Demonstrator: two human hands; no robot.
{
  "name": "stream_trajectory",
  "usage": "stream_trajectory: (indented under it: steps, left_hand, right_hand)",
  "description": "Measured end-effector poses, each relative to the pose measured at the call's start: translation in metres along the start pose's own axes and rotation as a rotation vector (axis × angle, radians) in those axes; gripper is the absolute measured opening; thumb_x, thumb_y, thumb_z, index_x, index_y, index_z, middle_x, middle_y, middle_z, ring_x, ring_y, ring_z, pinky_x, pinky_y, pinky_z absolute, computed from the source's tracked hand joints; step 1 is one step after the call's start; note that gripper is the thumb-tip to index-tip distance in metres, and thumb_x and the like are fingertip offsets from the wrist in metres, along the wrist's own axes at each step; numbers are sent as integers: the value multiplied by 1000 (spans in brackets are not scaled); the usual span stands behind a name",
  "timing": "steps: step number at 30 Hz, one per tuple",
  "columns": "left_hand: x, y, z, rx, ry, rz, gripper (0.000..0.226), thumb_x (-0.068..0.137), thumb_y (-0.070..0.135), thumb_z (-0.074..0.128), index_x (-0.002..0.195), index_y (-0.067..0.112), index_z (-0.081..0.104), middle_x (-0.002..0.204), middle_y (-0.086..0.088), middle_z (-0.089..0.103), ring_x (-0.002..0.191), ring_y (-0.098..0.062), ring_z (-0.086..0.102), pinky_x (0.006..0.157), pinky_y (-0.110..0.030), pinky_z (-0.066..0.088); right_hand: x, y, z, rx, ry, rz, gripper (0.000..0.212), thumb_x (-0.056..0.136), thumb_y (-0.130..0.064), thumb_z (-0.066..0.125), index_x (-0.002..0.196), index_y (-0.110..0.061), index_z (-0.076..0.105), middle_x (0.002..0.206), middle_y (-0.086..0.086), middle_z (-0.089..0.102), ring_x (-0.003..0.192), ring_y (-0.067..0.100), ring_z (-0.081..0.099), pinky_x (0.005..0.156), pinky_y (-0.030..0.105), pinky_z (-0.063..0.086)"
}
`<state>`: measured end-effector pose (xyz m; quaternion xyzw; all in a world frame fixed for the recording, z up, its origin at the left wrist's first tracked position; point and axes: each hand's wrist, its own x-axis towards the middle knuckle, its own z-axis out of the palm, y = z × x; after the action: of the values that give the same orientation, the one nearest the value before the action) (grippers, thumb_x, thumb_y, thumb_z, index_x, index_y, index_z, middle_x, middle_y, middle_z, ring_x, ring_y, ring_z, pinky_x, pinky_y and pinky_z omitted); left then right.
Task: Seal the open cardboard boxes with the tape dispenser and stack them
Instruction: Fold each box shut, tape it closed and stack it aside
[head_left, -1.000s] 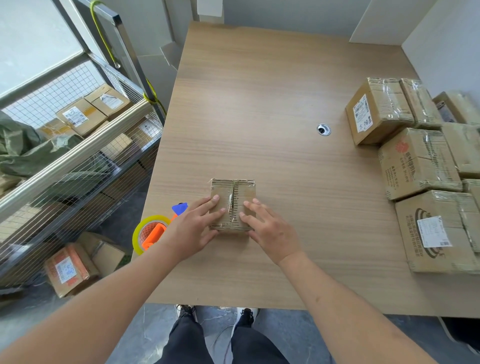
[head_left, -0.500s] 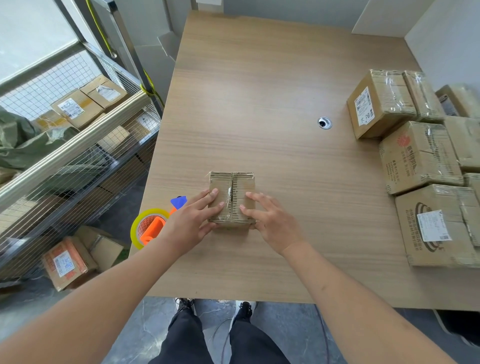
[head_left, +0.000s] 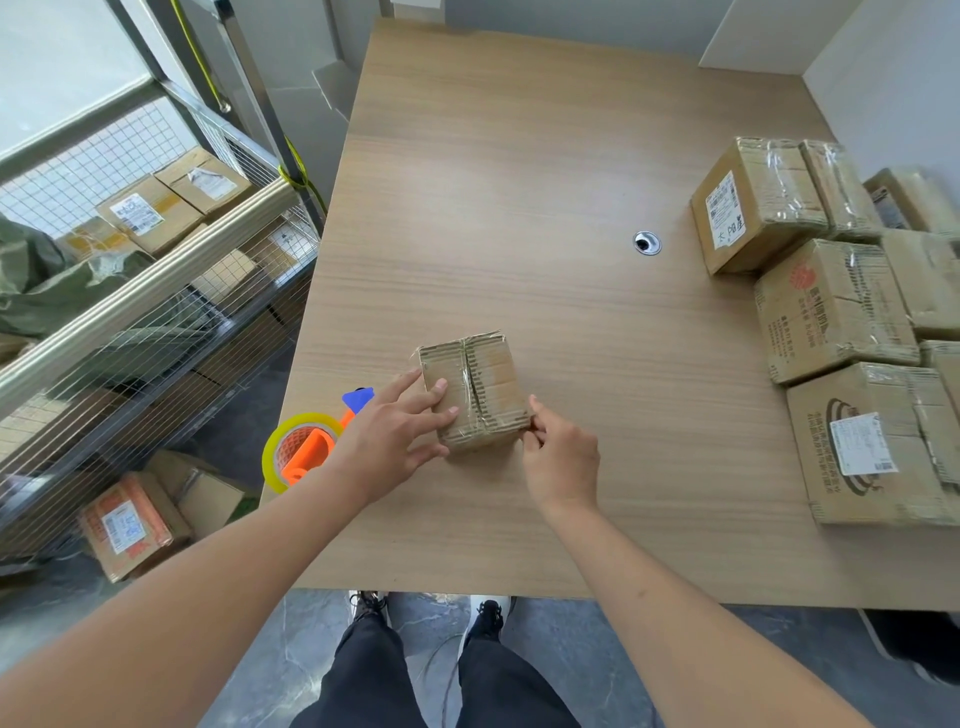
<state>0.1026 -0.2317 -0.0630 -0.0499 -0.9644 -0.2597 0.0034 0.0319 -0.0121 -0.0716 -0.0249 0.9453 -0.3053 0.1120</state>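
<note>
Small box (head_left: 475, 389) between left hand (head_left: 395, 441), right hand (head_left: 558, 452).

Tape dispenser (head_left: 304, 451) partly hidden behind left hand (head_left: 389, 441), small box's (head_left: 475, 395) near-left corner under its fingers, taped boxes (head_left: 883, 441) cut by right edge, labels unreadable.

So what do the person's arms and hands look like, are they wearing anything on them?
Both arms are bare all the way to the edge of the picture: no sleeves show. The left hand and right hand have no gloves, and no rings, watch or bracelet can be seen.
</note>
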Motion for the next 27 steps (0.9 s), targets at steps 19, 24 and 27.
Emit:
stream_trajectory:
  steps: [19,24,27]
  left_hand:
    - [-2,0,-6,-13,-52,-29,42,93,14,75,134,19,69,151,-7,53,149,-36,36,113,-49,43]
    - [0,-4,0,10,-31,-5,40,87,7,80,127,13,73,144,-14,59,141,-46,45,115,-58,39]
    - [1,-5,-3,32,-72,-4,46,91,11,76,136,16,67,152,-7,52,148,-37,38,117,-49,38]
  right_hand:
    - [-1,-34,14,-394,-194,-478,68,87,-41,74,149,-25,51,166,4,29,154,24,24,127,41,18]
    - [-3,-31,18,-335,-153,-462,59,87,-34,74,144,-23,59,162,4,38,152,26,31,127,41,19]
    - [0,-32,16,-358,-186,-433,70,82,-51,77,144,-28,57,164,0,34,154,20,26,127,37,16]
